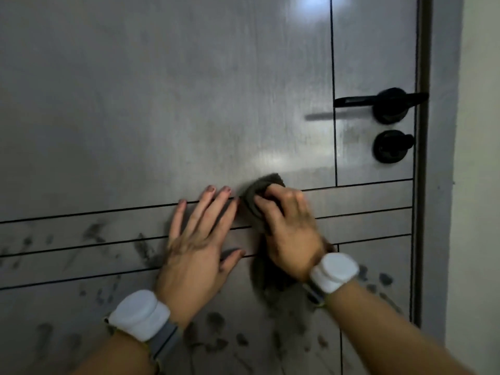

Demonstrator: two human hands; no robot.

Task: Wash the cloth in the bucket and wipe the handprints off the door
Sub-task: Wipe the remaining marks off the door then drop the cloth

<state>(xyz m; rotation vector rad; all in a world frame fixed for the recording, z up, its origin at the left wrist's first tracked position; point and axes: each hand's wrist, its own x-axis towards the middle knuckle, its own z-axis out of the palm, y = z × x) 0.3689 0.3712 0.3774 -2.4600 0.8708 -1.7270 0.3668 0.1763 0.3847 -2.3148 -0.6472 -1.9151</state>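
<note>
Handprints: dark smudges across the lower door, from 8 o'clock of the hands round to 5 o'clock; the upper panel looks largely free of them.
Door: grey, smooth and glossy, with thin black grooves. Judged hard and rigid, so it should take firm pressure.
Left hand: flat on the door, fingers straight and spread, holding nothing; it seems to brace the person.
Cloth: dark grey, bunched into a wad, pressed to the door at 1 o'clock of the left hand, just beside its fingertips. Judged soft, light and limp, probably damp, so it would fold or slip unless gathered in the palm; best held as a wad with the fingers over its back.
Right hand: fingers curled over the cloth, gripping it against the door; slightly blurred.
Handle: black lever at 2 o'clock of the cloth, well apart, a round lock knob below it.
Bucket: not in view.
</note>
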